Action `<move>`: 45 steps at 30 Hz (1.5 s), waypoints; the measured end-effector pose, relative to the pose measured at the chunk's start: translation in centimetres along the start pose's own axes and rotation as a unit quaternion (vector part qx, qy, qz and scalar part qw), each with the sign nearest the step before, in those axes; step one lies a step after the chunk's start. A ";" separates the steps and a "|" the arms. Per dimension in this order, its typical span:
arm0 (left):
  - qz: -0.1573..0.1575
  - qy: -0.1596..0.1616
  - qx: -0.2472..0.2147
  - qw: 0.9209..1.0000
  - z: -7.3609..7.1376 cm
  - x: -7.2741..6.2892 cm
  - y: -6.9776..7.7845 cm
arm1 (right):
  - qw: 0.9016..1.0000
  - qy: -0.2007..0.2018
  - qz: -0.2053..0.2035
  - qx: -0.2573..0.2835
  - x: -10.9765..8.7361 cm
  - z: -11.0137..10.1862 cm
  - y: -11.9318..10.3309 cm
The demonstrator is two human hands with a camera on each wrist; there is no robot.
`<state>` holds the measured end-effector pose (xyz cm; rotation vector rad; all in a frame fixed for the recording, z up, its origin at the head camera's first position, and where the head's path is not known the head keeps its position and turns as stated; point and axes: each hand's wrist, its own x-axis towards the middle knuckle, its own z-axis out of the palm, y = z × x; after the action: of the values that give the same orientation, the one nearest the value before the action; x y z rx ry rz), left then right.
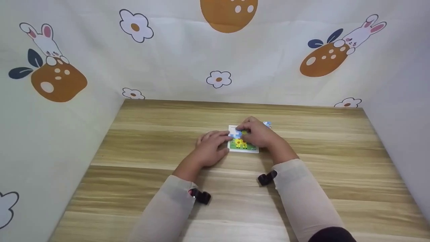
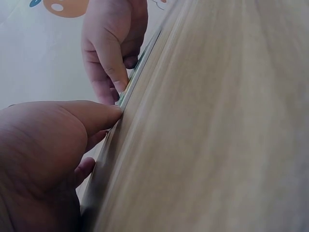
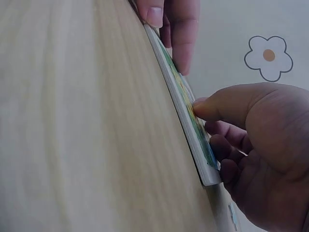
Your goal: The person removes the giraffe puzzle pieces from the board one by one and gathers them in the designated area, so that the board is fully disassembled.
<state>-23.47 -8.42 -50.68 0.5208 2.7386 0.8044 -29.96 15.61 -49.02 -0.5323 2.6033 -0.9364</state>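
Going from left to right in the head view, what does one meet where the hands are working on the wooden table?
Bare left hand, square white-bordered puzzle board with yellow animal picture, small blue-and-white piece. The right hand overlaps the board, so is omitted.

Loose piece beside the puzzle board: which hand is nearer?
Right. The right hand, over the board, is close by the piece; the left hand is farther, at the board's left edge.
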 end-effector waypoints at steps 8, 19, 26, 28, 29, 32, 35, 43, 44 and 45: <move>0.008 0.003 0.002 1.000 0.1 0.0 -0.1 | 1.000 -0.002 0.001 -0.006 0.1 0.2 -0.1; -0.006 -0.009 0.023 1.000 -0.2 0.4 0.3 | 1.000 0.003 0.026 0.002 0.4 0.1 0.1; -0.029 -0.011 0.033 0.999 -0.8 0.8 1.0 | 0.999 0.017 0.011 0.036 0.4 0.4 0.1; -0.037 -0.007 0.033 0.999 -1.0 1.0 1.4 | 0.999 0.019 0.004 0.048 0.3 0.5 0.1; -0.040 -0.005 0.033 0.999 -1.1 1.1 1.5 | 0.999 0.019 0.001 0.051 0.3 0.5 0.1; -0.045 0.000 0.034 0.998 -1.2 1.2 1.8 | 0.998 0.020 0.005 0.051 0.2 0.4 0.1; -0.045 0.000 0.039 0.998 -1.1 1.1 1.9 | 0.999 0.028 0.004 0.036 0.2 0.2 0.2; -0.040 0.001 0.036 0.999 -1.1 1.0 1.7 | 0.999 0.035 0.013 0.028 0.2 -0.2 0.5; -0.041 0.000 0.035 0.999 -1.0 1.0 1.7 | 0.999 0.034 0.015 0.028 0.2 -0.2 0.5; -0.041 -0.001 0.035 0.999 -1.0 1.0 1.6 | 0.999 0.033 0.017 0.029 0.2 -0.2 0.4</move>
<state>-24.24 -7.23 -49.10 0.4183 2.7743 0.6910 -30.34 15.94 -49.17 -0.4483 2.6254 -1.0314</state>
